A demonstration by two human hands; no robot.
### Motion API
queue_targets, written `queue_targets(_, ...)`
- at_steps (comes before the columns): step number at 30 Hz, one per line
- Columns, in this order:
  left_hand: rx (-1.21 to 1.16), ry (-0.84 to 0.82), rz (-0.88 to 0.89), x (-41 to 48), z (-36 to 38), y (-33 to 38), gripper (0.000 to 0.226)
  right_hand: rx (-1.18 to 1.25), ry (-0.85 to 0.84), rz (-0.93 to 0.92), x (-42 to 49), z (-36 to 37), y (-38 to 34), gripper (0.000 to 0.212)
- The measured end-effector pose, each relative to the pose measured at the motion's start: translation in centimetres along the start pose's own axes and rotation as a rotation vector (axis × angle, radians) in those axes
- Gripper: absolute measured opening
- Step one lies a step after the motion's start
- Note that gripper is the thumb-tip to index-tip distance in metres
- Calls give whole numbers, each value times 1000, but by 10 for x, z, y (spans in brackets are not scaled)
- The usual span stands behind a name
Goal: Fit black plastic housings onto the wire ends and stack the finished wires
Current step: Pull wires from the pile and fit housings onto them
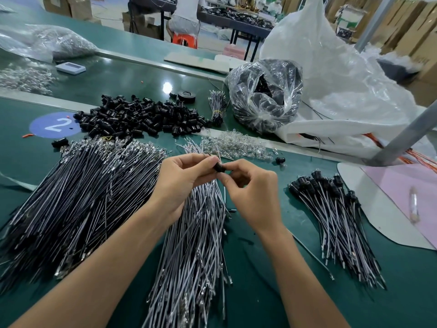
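Observation:
Both hands meet above the green table, over a loose heap of grey wires (201, 235). My left hand (182, 181) and my right hand (253, 192) pinch one small black housing (218, 167) between their fingertips; a thin wire end sticks up from it. A heap of loose black housings (139, 118) lies further back. To the right lies the stack of finished wires (335, 216), their black housings pointing away from me. A large fan of black and grey wires (78, 200) covers the left side.
Clear glass bulbs (234, 144) are scattered behind my hands, with one stray housing (280, 160) beside them. A clear bag of black parts (264, 95) and a big white sack (331, 79) stand at the back right. A metal frame leg (402, 136) slants down on the right.

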State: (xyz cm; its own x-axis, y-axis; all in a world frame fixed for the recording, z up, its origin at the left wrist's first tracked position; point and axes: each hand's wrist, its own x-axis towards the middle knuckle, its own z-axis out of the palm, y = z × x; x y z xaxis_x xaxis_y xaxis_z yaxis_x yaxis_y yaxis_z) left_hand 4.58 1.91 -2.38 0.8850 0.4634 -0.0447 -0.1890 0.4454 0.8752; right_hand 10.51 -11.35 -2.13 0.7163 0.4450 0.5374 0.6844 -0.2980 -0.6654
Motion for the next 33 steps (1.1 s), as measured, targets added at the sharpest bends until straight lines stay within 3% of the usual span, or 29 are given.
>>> queue_targets(4, 9, -25, -7, 0, 0, 1, 10, 9, 5, 0, 0, 0, -2, 15)
queue_targets(8, 32, 9, 60, 0, 1, 5, 11, -151, 60, -85, 1, -2, -3, 12)
queue_targets(14, -124, 280, 106, 6, -21, 21, 8, -208, 14, -20, 4, -12, 5, 19)
queue_targets(17, -72, 381, 173, 10, -25, 23, 6, -217, -59, 24, 6, -18, 10, 20)
queue_targets(29, -82, 389, 198, 11, -23, 21, 6, 193, -198, 236, 6, -23, 6, 16)
queue_targets(33, -87, 418, 221, 13, -28, 24, 5, 181, -210, 233, 5, -22, 7, 10)
